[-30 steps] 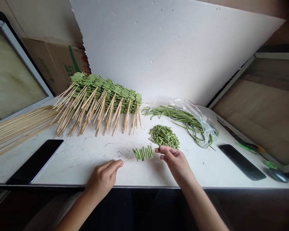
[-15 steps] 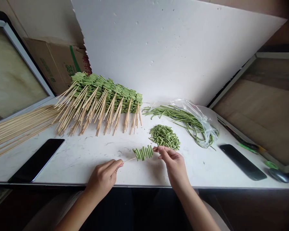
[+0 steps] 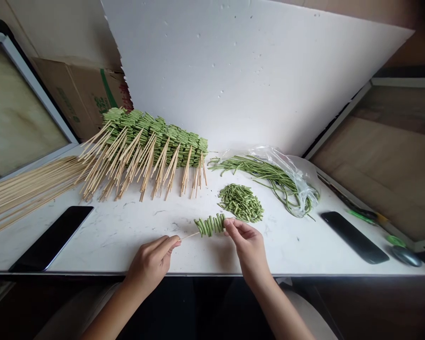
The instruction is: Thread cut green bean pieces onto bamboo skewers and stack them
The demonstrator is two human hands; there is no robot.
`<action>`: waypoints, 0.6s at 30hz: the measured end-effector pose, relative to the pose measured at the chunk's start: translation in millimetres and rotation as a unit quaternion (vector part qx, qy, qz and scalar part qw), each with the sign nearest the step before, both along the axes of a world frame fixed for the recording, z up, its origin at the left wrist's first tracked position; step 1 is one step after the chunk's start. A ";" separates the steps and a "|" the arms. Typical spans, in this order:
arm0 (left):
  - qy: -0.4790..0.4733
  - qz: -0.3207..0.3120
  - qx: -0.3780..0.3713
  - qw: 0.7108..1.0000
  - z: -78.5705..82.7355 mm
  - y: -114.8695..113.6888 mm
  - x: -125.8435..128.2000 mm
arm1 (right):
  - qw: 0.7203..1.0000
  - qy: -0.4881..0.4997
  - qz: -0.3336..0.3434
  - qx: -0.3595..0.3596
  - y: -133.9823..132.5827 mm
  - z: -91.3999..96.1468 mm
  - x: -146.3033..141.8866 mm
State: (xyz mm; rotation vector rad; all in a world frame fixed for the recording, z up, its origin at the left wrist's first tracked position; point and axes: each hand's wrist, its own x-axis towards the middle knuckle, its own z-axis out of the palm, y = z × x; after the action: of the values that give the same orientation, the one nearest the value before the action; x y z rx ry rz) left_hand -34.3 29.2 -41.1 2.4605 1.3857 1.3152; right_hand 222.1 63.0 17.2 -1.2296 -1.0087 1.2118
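My left hand (image 3: 152, 257) is closed in a pinch on the bare end of a thin bamboo skewer (image 3: 189, 236), held nearly level above the table. Several short green bean pieces (image 3: 209, 225) are threaded crosswise in a row along its right part. At that far end, the fingers of my right hand (image 3: 246, 243) are pinched around the skewer, against the last piece; its tip is hidden behind them. Just beyond my right hand lies a heap of cut green bean pieces (image 3: 241, 202).
Loaded bean skewers (image 3: 156, 137) are stacked at the back left, their sticks pointing forward. Bare skewers (image 3: 31, 186) and a phone (image 3: 53, 238) lie left. Long beans (image 3: 269, 172) rest by a clear plastic bag (image 3: 301, 182); a dark phone-like slab (image 3: 354, 236) lies right.
My right hand has slid left along the skewer until its fingers meet the bean pieces. My left hand keeps its hold in about the same place. The whole view has shifted slightly.
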 end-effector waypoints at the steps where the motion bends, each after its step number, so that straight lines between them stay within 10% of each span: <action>1: 0.001 0.006 -0.001 1.000 0.9 0.1 0.5 | 1.000 -0.002 0.002 -0.003 0.9 0.4 1.1; 18: -0.002 0.042 -0.020 0.999 -2.0 0.2 0.4 | 0.999 0.026 0.020 0.005 12.8 1.1 20.4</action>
State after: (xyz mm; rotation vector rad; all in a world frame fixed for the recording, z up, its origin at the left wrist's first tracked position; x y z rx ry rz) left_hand -33.9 29.4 -43.2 2.3967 1.5154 1.2941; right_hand 242.4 75.8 18.4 -1.1702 -1.0044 1.2613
